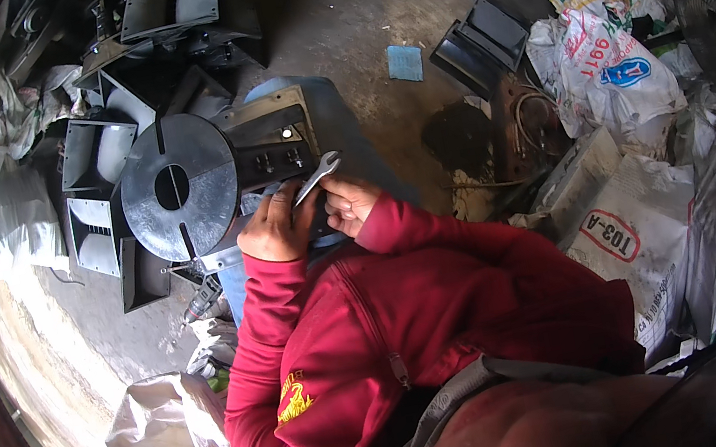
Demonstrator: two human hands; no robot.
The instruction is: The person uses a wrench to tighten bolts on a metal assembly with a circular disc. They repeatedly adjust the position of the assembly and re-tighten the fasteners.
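In front of my red-sleeved forearms both hands meet at the near edge of a dark metal assembly. My left hand (275,228) is closed, its fingers around the lower part of an open-end wrench (318,174), whose jaw points up and right. Close beside it, my right hand (350,200) has its fingers curled together; what they pinch, if anything, is hidden. Beyond the hands lies a dark plate with several bolts (265,160), set in a tan-edged frame (271,102). To its left rests a large round slotted disc (213,179) with a central hole.
Dark metal housings (100,151) are piled at the left and far left. A power drill (206,298) lies below the disc. At the right are another dark housing (492,32), a blue square cloth (405,63) and white sacks (610,58). A white bag (166,435) stands lower left.
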